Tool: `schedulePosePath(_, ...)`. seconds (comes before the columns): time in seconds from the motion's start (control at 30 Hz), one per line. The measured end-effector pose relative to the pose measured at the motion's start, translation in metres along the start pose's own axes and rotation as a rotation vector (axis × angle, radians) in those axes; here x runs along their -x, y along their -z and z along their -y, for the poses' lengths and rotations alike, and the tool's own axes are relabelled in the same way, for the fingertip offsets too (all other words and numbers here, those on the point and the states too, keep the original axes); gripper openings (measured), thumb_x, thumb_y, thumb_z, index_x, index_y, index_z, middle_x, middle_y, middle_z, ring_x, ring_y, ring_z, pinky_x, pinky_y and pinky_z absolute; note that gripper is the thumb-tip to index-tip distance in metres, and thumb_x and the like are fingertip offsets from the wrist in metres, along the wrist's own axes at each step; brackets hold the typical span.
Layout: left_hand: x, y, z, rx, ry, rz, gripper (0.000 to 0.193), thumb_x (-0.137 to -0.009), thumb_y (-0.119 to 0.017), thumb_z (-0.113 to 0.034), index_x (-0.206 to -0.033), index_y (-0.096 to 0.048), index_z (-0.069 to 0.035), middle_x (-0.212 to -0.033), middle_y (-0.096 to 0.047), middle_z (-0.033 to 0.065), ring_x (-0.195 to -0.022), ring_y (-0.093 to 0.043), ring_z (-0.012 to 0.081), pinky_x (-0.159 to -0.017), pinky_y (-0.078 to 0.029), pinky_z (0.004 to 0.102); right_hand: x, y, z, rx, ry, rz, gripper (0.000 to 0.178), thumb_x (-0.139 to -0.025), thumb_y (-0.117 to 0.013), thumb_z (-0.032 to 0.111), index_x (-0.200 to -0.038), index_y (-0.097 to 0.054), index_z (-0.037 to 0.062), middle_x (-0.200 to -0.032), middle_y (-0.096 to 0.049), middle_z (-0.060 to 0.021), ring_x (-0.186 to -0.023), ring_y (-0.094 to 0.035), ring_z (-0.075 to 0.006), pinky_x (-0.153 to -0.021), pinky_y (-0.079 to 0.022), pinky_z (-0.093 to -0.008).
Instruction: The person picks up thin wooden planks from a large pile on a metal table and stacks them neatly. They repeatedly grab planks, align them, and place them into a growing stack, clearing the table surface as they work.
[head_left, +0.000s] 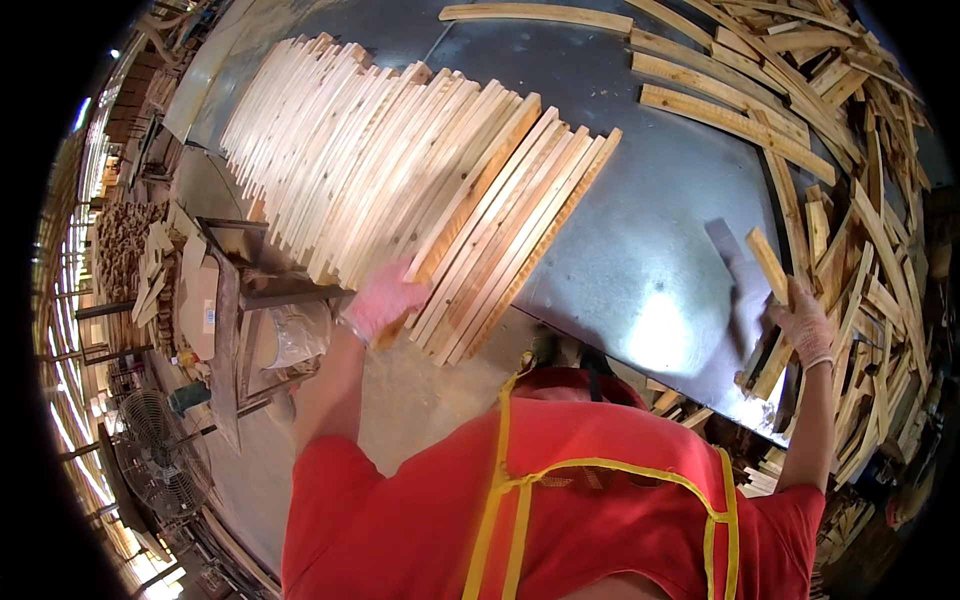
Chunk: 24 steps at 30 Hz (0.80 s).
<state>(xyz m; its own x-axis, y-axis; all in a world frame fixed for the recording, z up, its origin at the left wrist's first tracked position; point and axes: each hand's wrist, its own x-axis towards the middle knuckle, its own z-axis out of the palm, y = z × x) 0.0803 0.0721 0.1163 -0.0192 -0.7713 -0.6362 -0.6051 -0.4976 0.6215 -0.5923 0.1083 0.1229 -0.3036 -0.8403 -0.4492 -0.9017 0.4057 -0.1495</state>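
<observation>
A long row of pale wooden strips (370,150) lies side by side on the grey metal tabletop (620,240), their near ends uneven and jutting past the edge. My left hand (385,300), in a pinkish work glove, is closed around the near end of a darker wooden strip (480,190) towards the right of this row. Several more strips (530,230) lie just right of it. At the right side of the table my right hand (803,322), gloved too, grips a short wooden piece (767,262) that tilts up and away from me; its lower part is hidden by the fingers.
A tangled heap of loose wood pieces (880,290) covers the right side. Longer boards (735,125) lie at the far right of the table. A metal frame (235,320) and a fan (160,450) stand at the left. Stacked wood (130,240) is beyond them.
</observation>
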Motion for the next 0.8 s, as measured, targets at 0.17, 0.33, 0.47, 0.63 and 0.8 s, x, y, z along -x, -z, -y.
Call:
schedulePosePath(0.17, 0.002, 0.033, 0.067, -0.254, -0.144, -0.324, 0.047, -0.09, -0.072, -0.03, -0.132, -0.069, -0.007, -0.099, -0.077, 0.0127, -0.094, -0.073, 0.0293, -0.084, -0.058, 0.0413, -0.051, -0.087, 0.054, -1.143, -0.15, 0.118, 0.059, -0.099, -0.069, 0.038, -0.137, -0.057, -0.005, -0.088, -0.064, -0.0087, -0.076, -0.064, -0.0179, -0.067, -0.055, -0.0358)
schedulePosePath(0.33, -0.032, 0.025, 0.061, -1.036, -0.055, -0.622, 0.06, -0.091, -0.073, -0.043, -0.138, -0.062, -0.007, -0.129, -0.071, 0.0144, -0.113, -0.069, 0.0304, -0.094, -0.054, 0.0449, -0.111, -0.149, 0.117, -1.35, -0.188, 0.011, 0.055, -0.1, -0.068, 0.047, -0.125, -0.063, -0.0016, -0.092, -0.068, -0.0099, -0.076, -0.067, -0.0219, -0.062, -0.055, -0.0381)
schedulePosePath(0.47, -0.013, -0.092, 0.011, -0.934, -0.562, -0.486, 0.076, -0.087, -0.074, -0.049, -0.148, -0.055, -0.007, -0.152, -0.054, 0.0142, -0.141, -0.05, 0.0286, -0.119, -0.039, 0.052, -0.139, -0.192, 0.109, -1.026, -0.07, -0.086, 0.053, -0.101, -0.067, 0.049, -0.124, -0.065, 0.0012, -0.103, -0.072, -0.0116, -0.083, -0.074, -0.0262, -0.065, -0.062, -0.0433)
schedulePosePath(0.63, -0.012, -0.172, 0.031, -1.176, -0.838, -0.435, 0.062, -0.096, -0.061, -0.033, -0.151, -0.051, -0.005, -0.155, -0.05, 0.0132, -0.152, -0.039, 0.0349, -0.128, -0.027, 0.0558, -0.102, -0.175, 0.169, -0.934, -0.14, -0.001, 0.049, -0.1, -0.067, 0.046, -0.123, -0.066, 0.0027, -0.1, -0.073, -0.012, -0.076, -0.075, -0.0259, -0.06, -0.063, -0.0427)
schedulePosePath(0.8, -0.012, -0.163, 0.022, -0.788, -0.878, -0.309, 0.061, -0.093, -0.057, -0.016, -0.151, -0.05, -0.002, -0.154, -0.05, 0.0148, -0.151, -0.04, 0.0342, -0.128, -0.028, 0.0544, -0.073, -0.173, 0.218, -0.868, -0.157, 0.045, 0.044, -0.099, -0.067, 0.043, -0.117, -0.069, 0.0033, -0.087, -0.071, -0.0111, -0.064, -0.07, -0.0225, -0.052, -0.057, -0.0377)
